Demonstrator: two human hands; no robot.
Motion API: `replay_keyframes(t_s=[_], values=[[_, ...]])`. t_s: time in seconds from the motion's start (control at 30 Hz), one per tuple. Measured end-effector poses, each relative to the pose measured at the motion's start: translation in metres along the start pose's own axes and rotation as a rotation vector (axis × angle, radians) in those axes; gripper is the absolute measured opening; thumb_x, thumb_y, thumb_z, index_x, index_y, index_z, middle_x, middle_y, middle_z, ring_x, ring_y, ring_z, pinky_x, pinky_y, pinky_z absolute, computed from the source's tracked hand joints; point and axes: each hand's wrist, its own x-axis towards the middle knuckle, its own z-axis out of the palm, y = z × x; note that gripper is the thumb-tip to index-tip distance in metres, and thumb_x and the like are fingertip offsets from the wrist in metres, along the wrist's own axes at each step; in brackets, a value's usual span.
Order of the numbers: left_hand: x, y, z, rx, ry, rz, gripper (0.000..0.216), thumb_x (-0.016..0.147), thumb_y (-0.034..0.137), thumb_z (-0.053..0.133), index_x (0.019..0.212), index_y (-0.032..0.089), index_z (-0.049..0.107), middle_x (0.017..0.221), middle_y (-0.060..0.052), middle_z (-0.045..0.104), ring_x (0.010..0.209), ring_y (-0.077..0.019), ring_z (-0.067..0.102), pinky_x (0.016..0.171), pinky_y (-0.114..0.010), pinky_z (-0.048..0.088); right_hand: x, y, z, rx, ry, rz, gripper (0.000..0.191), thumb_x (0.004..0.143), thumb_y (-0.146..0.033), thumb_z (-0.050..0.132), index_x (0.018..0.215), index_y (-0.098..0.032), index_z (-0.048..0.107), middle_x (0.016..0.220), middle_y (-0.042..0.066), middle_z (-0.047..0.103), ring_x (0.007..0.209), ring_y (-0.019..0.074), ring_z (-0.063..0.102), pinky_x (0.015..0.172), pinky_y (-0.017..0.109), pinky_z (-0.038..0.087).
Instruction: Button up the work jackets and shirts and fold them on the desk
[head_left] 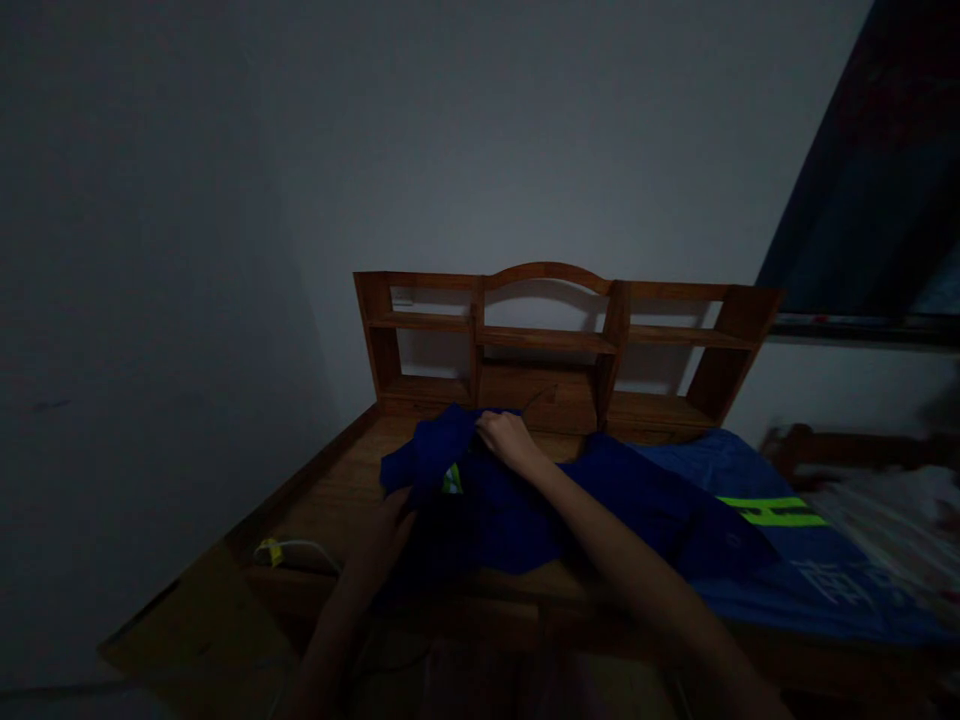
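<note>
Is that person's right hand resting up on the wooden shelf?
No, the right hand is at the blue cloth, in front of the wooden shelf.

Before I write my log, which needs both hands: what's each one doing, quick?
Left hand: at the blue garment; too dark to tell whether it grips.
Right hand: closed, holding the blue garment near its far edge.

Two hands: left hand (391, 512), seven o'clock; right hand (506, 440), five. Two blue garments: darker garment (506, 530), six; paler garment (795, 550), four. One shelf unit (544, 338). One cable (304, 543), eight.
</note>
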Motion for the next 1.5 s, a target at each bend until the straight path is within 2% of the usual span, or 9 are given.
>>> replay_keyframes(t_s=[0.2, 0.37, 0.5, 0.67, 0.77, 0.93, 1.1, 1.27, 1.5], values=[[0.028, -0.012, 0.014, 0.111, 0.105, -0.283, 0.035, 0.083, 0.037, 0.050, 0.113, 0.018, 0.057, 0.106, -0.010, 0.066, 0.094, -0.0230, 0.062, 0.079, -0.032, 0.045, 0.003, 0.011, -0.040, 0.141, 0.425, 0.060, 0.020, 0.092, -0.017, 0.035, 0.098, -0.016, 0.054, 0.097, 0.008, 0.059, 0.092, 0.0176, 0.056, 0.084, 0.027, 0.040], [0.053, 0.001, 0.026, 0.169, -0.029, -0.244, 0.032, 0.082, 0.048, 0.052, 0.088, 0.018, 0.062, 0.082, -0.006, 0.067, 0.077, -0.0190, 0.062, 0.066, -0.026, 0.040, 0.014, 0.028, -0.065, 0.265, 0.694, 0.163, 0.019, 0.088, -0.014, 0.034, 0.097, -0.015, 0.049, 0.088, 0.008, 0.059, 0.085, 0.0200, 0.056, 0.082, 0.032, 0.042], [0.057, 0.015, 0.015, 0.285, -0.055, -0.190, 0.026, 0.084, 0.041, 0.048, 0.089, 0.020, 0.063, 0.081, -0.007, 0.067, 0.077, -0.0198, 0.063, 0.064, -0.026, 0.039, 0.026, 0.051, -0.082, 0.309, 0.750, 0.218, 0.023, 0.086, -0.013, 0.033, 0.104, -0.015, 0.047, 0.090, 0.008, 0.060, 0.084, 0.0213, 0.057, 0.084, 0.037, 0.043], [0.066, 0.023, -0.029, 0.402, 0.271, -0.284, 0.039, 0.088, 0.036, 0.034, 0.100, 0.012, 0.062, 0.083, -0.016, 0.066, 0.078, -0.0265, 0.063, 0.069, -0.034, 0.043, 0.029, 0.081, -0.079, 0.247, 0.647, 0.197, 0.044, 0.086, -0.014, 0.036, 0.130, -0.011, 0.033, 0.127, 0.017, 0.046, 0.116, 0.0245, 0.046, 0.099, 0.044, 0.037], [0.077, 0.021, -0.061, 0.141, 0.241, -0.351, 0.041, 0.086, 0.037, 0.033, 0.081, 0.012, 0.065, 0.064, -0.010, 0.064, 0.062, -0.0226, 0.060, 0.060, -0.030, 0.043, 0.017, 0.099, -0.054, 0.178, 0.334, 0.172, 0.067, 0.082, -0.020, 0.049, 0.142, -0.014, 0.018, 0.146, 0.017, 0.023, 0.131, 0.0274, 0.032, 0.103, 0.045, 0.035], [0.078, 0.019, -0.082, -0.274, 0.188, -0.336, 0.041, 0.079, 0.049, 0.043, 0.071, 0.014, 0.063, 0.051, 0.000, 0.057, 0.049, -0.0166, 0.053, 0.049, -0.024, 0.039, -0.016, 0.089, -0.006, 0.050, -0.054, 0.275, 0.078, 0.078, -0.032, 0.062, 0.144, -0.024, 0.020, 0.148, 0.016, 0.023, 0.122, 0.0323, 0.044, 0.093, 0.047, 0.042], [0.068, 0.030, -0.071, -0.100, 0.171, -0.146, 0.041, 0.079, 0.048, 0.045, 0.075, 0.014, 0.067, 0.065, 0.000, 0.063, 0.063, -0.0166, 0.057, 0.060, -0.023, 0.039, -0.017, 0.017, -0.009, 0.099, 0.082, -0.065, 0.060, 0.085, -0.035, 0.055, 0.140, -0.031, 0.031, 0.142, 0.006, 0.037, 0.113, 0.0215, 0.052, 0.090, 0.033, 0.043], [0.055, 0.035, -0.068, 0.127, 0.199, -0.116, 0.038, 0.081, 0.046, 0.045, 0.076, 0.015, 0.067, 0.067, -0.001, 0.064, 0.061, -0.0140, 0.055, 0.061, -0.023, 0.036, 0.010, -0.028, -0.027, 0.237, 0.045, -0.392, 0.026, 0.094, -0.034, 0.043, 0.103, -0.019, 0.063, 0.100, 0.006, 0.063, 0.092, 0.0148, 0.059, 0.079, 0.024, 0.041], [0.036, 0.005, -0.075, 0.200, 0.240, -0.199, 0.041, 0.077, 0.036, 0.054, 0.114, 0.019, 0.059, 0.079, -0.003, 0.066, 0.068, -0.0171, 0.060, 0.062, -0.023, 0.039, 0.016, -0.011, -0.025, 0.267, 0.163, -0.288, 0.020, 0.094, -0.023, 0.043, 0.096, -0.015, 0.062, 0.092, 0.007, 0.064, 0.085, 0.0134, 0.059, 0.076, 0.023, 0.041]])
